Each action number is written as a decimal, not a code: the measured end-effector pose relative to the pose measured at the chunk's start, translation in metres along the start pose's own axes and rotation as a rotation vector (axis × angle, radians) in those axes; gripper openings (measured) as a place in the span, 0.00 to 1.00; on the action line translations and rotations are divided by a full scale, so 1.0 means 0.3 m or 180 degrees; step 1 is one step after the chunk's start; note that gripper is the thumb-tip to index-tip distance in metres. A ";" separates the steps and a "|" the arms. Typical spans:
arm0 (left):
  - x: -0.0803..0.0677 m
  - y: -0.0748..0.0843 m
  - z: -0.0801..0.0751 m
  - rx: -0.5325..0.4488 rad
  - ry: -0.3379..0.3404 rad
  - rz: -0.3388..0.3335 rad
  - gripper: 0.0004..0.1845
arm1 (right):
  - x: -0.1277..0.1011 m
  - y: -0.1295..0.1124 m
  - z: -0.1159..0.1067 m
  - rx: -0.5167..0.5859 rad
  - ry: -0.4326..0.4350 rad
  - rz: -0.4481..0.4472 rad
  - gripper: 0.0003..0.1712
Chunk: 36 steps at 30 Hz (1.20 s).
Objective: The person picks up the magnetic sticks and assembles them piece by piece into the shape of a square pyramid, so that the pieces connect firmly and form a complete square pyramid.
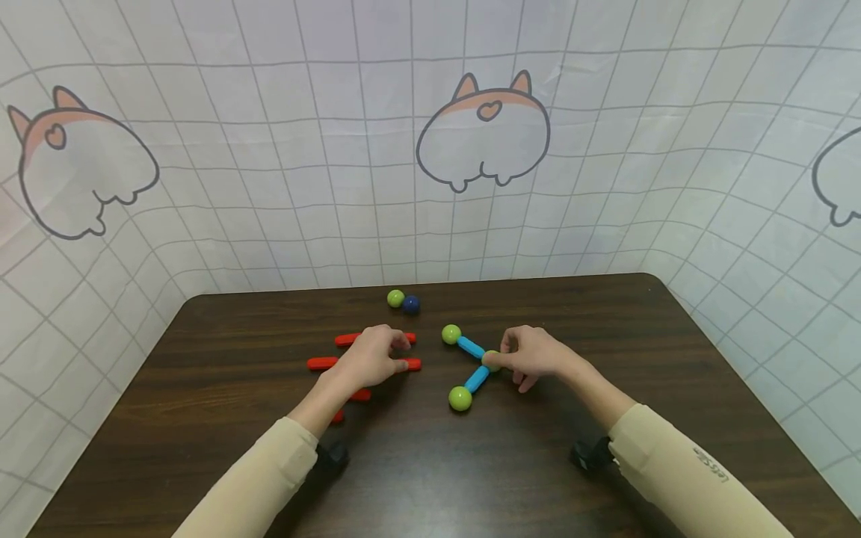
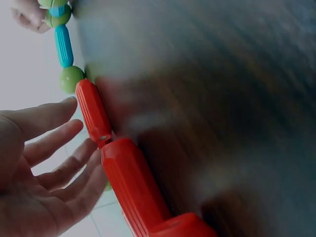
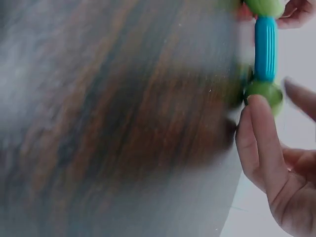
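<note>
Cream sleeves (image 1: 242, 478) nearest, entering at 7 and 5 o'clock, black devices (image 1: 592, 456) at the wrists. Dark wood-grain worktop (image 1: 639, 344) beneath. Left hand (image 1: 373, 359) over the red rods (image 1: 321, 364): fingers relaxed, gripping nothing, thumb tip just beside one rod's end. Two rods pass under it, ends showing toward 9 and 3 o'clock; two more at 7 o'clock, partly covered. Right hand (image 1: 531, 353) pinches the joint ball (image 1: 493, 362), green, of a V-shaped piece (image 1: 471, 347); its other fingers point toward 6 o'clock. From that ball, one light-blue rod (image 1: 468, 345) runs to an upper ball (image 1: 451, 334) at 10 o'clock, a second blue rod (image 1: 477, 379) to a lower ball (image 1: 460, 398) between 7 and 8; both end balls green as well. Piece lies at 3 o'clock from the left hand, its open side facing the red rods, near their tips. Loose green ball (image 1: 395, 298) and navy ball (image 1: 411, 305) at 1 o'clock from the left hand, close together toward the worktop's far edge; whether they touch is hard to tell. Behind, at 12 o'clock, white gridded cloth (image 1: 303, 149) with cartoon animal outlines (image 1: 484, 134).
</note>
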State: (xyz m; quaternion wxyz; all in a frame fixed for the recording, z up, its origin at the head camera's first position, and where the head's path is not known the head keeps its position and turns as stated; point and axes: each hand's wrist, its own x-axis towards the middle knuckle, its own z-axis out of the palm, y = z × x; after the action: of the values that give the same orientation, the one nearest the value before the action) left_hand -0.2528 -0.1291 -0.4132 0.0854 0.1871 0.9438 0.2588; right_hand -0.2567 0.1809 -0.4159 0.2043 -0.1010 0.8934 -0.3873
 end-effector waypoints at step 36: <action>0.014 -0.008 0.014 -0.0075 -0.0023 0.0210 0.10 | 0.068 -0.056 0.076 0.0343 -0.0300 -0.0564 0.40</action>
State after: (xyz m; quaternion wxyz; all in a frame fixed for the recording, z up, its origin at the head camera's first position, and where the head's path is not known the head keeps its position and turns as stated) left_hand -0.2562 -0.1276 -0.4184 0.0824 0.2181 0.9337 0.2718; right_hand -0.2645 0.1477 -0.4234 0.2162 -0.1866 0.8482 -0.4460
